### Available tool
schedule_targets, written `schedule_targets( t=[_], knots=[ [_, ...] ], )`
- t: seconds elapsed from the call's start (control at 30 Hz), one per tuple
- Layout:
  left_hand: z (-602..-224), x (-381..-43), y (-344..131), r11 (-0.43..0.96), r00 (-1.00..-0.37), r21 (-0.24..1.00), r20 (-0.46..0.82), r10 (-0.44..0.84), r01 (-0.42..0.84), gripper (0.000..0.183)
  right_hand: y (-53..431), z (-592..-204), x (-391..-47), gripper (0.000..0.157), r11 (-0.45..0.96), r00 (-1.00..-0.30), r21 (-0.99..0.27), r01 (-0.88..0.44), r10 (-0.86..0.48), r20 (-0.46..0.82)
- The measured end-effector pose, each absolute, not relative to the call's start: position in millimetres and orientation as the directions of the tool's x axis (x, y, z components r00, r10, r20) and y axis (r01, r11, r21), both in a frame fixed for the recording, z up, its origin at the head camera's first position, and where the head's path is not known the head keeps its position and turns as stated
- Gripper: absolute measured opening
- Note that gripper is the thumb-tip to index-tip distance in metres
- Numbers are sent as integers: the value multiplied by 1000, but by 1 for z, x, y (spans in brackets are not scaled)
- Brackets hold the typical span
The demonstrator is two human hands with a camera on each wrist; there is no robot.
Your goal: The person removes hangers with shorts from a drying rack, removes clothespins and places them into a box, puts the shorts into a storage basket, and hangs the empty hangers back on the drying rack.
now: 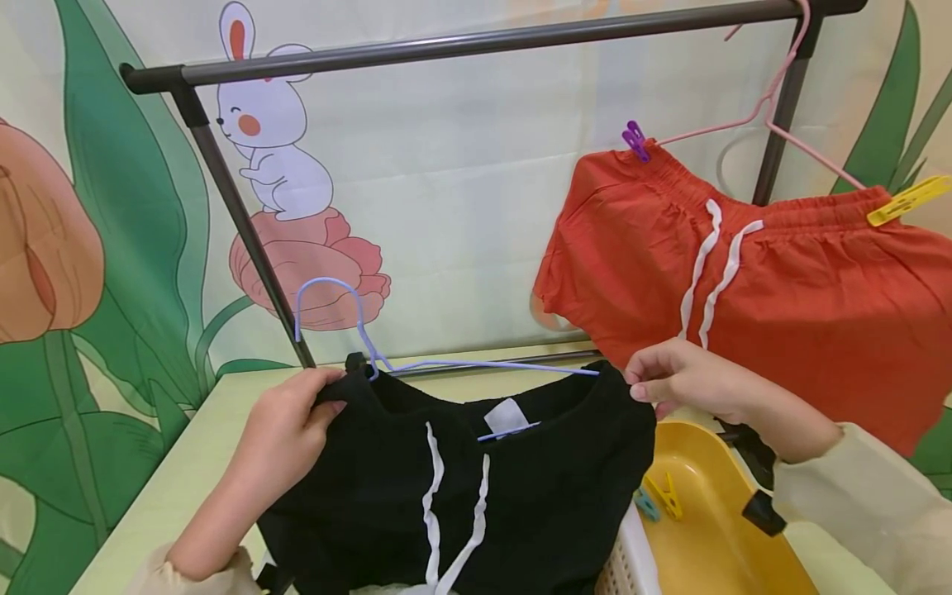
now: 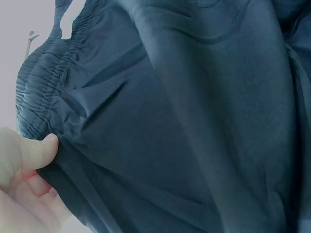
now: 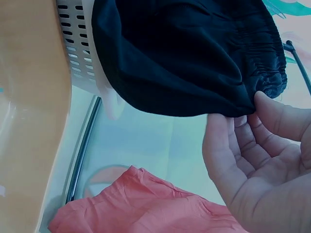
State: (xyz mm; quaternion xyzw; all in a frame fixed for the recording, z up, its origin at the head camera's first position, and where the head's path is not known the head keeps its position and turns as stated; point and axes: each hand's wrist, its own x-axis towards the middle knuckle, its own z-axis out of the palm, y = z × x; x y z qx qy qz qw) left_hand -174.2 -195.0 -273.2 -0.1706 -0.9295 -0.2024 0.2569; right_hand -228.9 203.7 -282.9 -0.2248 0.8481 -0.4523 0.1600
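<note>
Black shorts (image 1: pixel 550 487) with an elastic waistband and two white drawstrings are held up by both hands in the head view. The left hand (image 1: pixel 286 430) pinches the waistband's left corner between thumb and fingers. At the opposite corner the right hand (image 1: pixel 687 380) pinches the cloth, which the right wrist view also shows. A blue-purple wire hanger (image 1: pixel 461 364) lies within the waist opening, its hook pointing up. Its lower bar shows partly near the white label (image 1: pixel 506 417); the rest is hidden by cloth.
Red shorts (image 1: pixel 632 248) hang from a pink hanger (image 1: pixel 769 103) on the dark rack rail (image 1: pixel 461 45), clipped by a purple clothespin (image 1: pixel 635 140) and a yellow clothespin (image 1: pixel 909 201). A yellow basin (image 1: pixel 714 529) with small clothespins stands beside a white basket (image 1: pixel 628 558).
</note>
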Motion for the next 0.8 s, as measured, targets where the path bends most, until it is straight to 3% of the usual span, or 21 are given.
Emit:
schedule_targets(
  t=[0.4, 0.53, 0.8],
  knots=[
    [-272, -171, -196, 855, -788, 317, 595, 158, 411, 16, 208, -285, -227, 28, 443, -839, -877, -185, -535, -93],
    [-271, -170, -197, 841, -756, 323, 639, 144, 434, 17, 206, -288, -226, 27, 401, -809, -897, -187, -581, -91],
    [-269, -169, -196, 825, -758, 358, 641, 124, 437, 18, 194, -295, -224, 27, 350, -757, -924, -154, -643, -117]
  ],
)
